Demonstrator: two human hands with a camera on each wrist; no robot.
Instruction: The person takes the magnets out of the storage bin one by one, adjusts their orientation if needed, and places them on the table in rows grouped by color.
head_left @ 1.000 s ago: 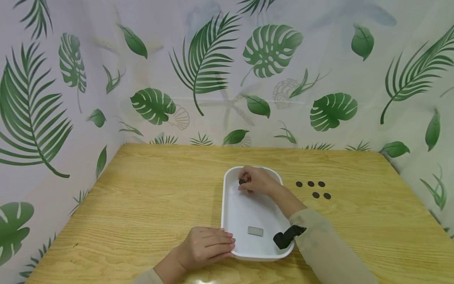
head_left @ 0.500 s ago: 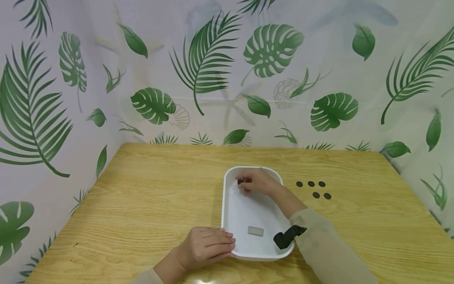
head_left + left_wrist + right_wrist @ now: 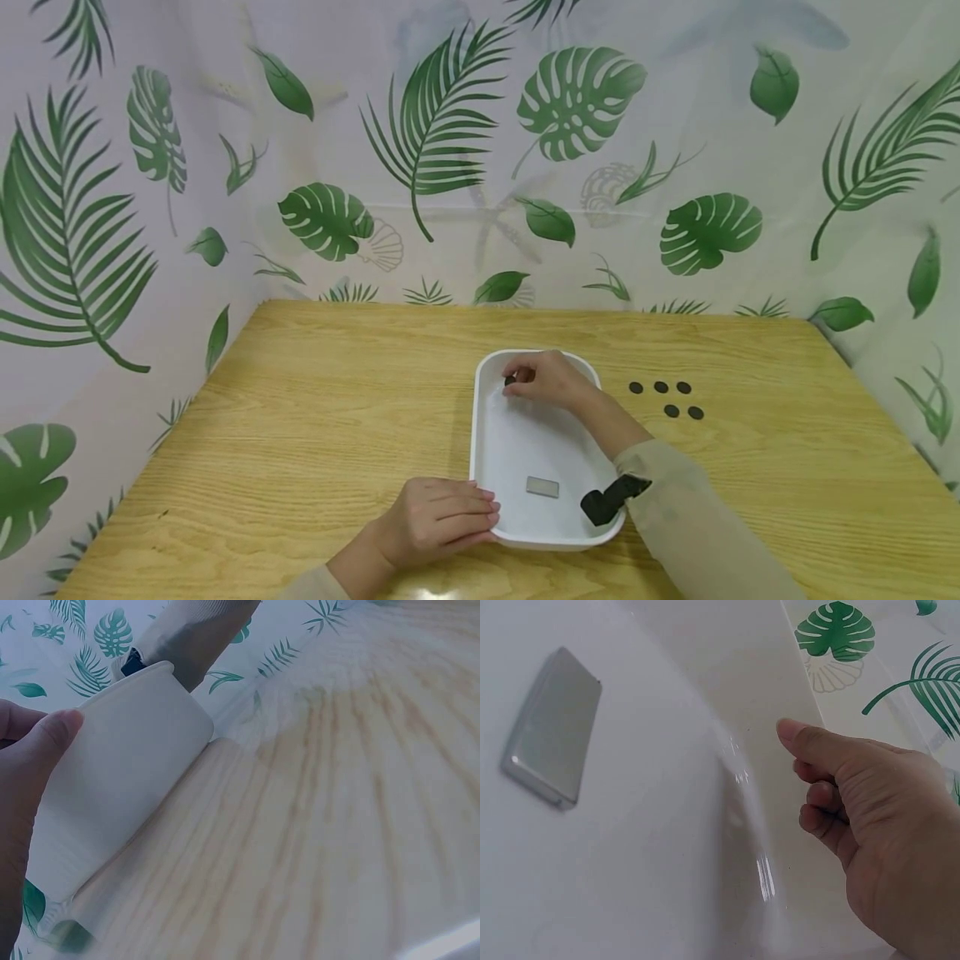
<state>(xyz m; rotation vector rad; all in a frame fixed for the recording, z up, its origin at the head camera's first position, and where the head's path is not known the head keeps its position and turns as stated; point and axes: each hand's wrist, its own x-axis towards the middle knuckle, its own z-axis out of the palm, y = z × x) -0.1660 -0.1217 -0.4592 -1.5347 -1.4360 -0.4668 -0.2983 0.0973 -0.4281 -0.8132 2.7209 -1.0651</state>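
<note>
In the head view my right hand (image 3: 546, 379) reaches into the white tray (image 3: 474, 433) and pinches a small black disc (image 3: 510, 381) near the far left corner, at the inner wall. The right wrist view shows that hand (image 3: 870, 802) with thumb forward and the other fingers curled; the disc is hidden there. My left hand (image 3: 438, 521) holds the tray's near left corner, fingertips over the rim. Its thumb (image 3: 56, 733) presses the outer wall in the left wrist view. A flat silver rectangular block (image 3: 542, 487) lies on the tray floor near the front.
Several black discs (image 3: 671, 411) lie in two rows on the wooden table (image 3: 337, 417), right of the tray. A leaf-patterned cloth (image 3: 450, 250) stands behind and along both sides. A black strap with a camera (image 3: 611, 500) sits on the right sleeve, over the tray's right rim.
My right hand shifts only slightly at the far left of the tray, its fingers drawn closer round the disc. The left hand, tray, silver block and discs on the table stay in place.
</note>
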